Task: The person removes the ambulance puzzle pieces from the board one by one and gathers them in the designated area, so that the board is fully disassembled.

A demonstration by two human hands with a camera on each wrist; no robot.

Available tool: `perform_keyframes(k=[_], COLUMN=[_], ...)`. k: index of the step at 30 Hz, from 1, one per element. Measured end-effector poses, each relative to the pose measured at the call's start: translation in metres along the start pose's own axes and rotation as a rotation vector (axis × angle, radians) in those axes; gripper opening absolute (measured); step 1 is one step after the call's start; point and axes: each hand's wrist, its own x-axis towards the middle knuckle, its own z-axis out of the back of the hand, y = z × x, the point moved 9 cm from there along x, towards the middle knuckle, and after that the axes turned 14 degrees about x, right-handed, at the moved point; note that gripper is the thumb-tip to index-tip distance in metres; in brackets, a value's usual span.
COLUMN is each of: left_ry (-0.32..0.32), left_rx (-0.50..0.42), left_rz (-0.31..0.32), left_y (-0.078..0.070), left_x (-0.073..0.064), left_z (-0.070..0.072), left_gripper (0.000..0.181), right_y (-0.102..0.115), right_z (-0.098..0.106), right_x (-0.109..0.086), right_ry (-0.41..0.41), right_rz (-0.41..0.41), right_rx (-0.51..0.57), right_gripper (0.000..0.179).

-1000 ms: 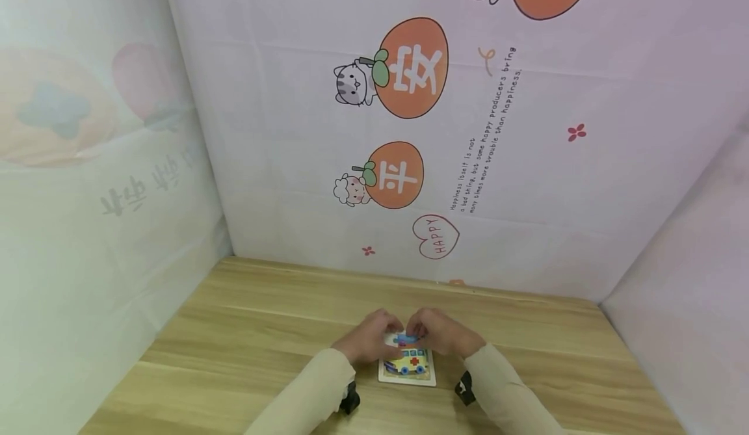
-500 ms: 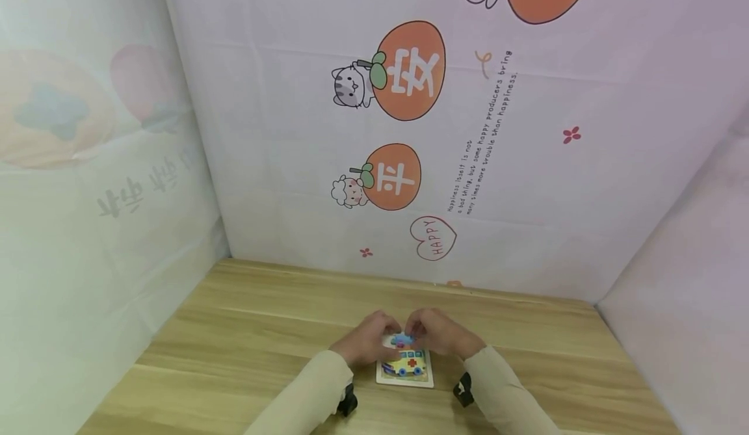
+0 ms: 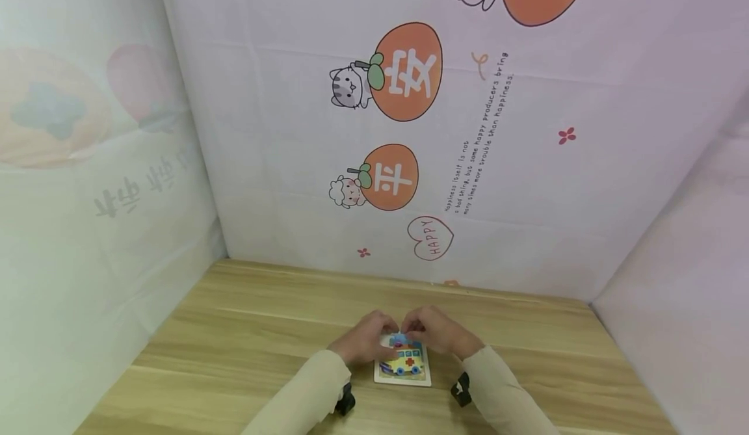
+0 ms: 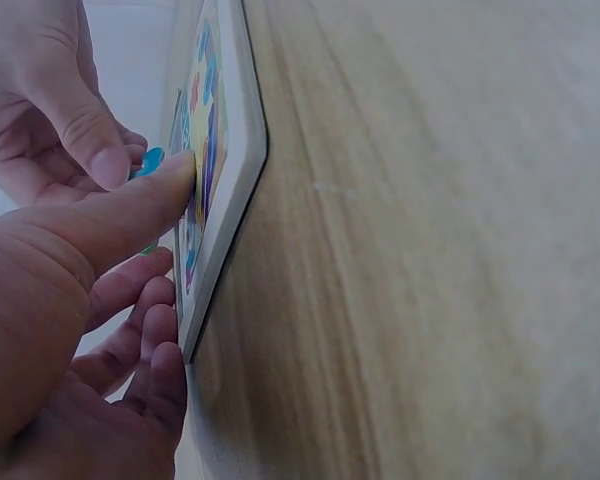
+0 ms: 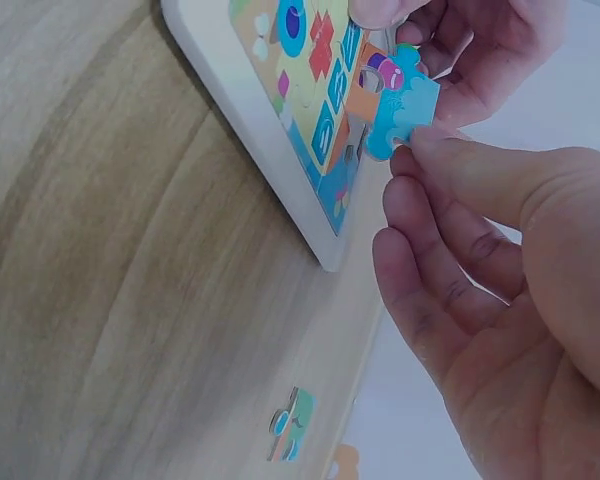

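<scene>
Right-hand grip [image 3: 435,331] nudged slightly forward, pinching blue puzzle piece [image 5: 405,108], left-hand grip [image 3: 364,339] clasping board [image 4: 242,120]

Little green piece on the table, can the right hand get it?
Probably yes: in the right wrist view, nothing shows between the right hand and the green piece. But that hand pinches the blue puzzle piece, so it would likely have to put that down first.
</scene>
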Motion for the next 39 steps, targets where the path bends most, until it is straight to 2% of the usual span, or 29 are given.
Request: perform_keyframes(k=[5, 9, 14, 21, 29, 39], left_ry=[-0.002, -0.005, -0.003, -0.007, -0.007, -0.007], left_rx=[0.005, -0.004, -0.006, 0.004, -0.007, 0.005], left_rz=[0.000, -0.003, -0.003, 0.015, 0.021, 0.021], left_y=[0.002, 0.003, 0.002, 0.000, -0.002, -0.004], left_x=[0.002, 0.003, 0.003, 0.000, -0.002, -0.004], left_z=[-0.002, -0.003, -0.003, 0.001, 0.001, 0.003], left_gripper=[0.045, 0.044, 0.046, 0.046, 0.048, 0.048], right_y=[0.002, 0.000, -0.005, -0.009, -0.021, -0.041], right_z=[0.001, 0.005, 0.014, 0.028, 0.055, 0.088], right_x=[-0.001, -0.004, -0.011, -0.023, -0.046, -0.079], right_ry=[-0.008, -0.019, -0.028, -0.027, -0.052, -0.077], right_rz=[0.015, -0.003, -0.020, 0.012, 0.004, -0.076], right_rx=[0.016, 0.013, 0.019, 0.050, 0.044, -0.002], right_gripper=[0.013, 0.013, 0.013, 0.013, 0.012, 0.010])
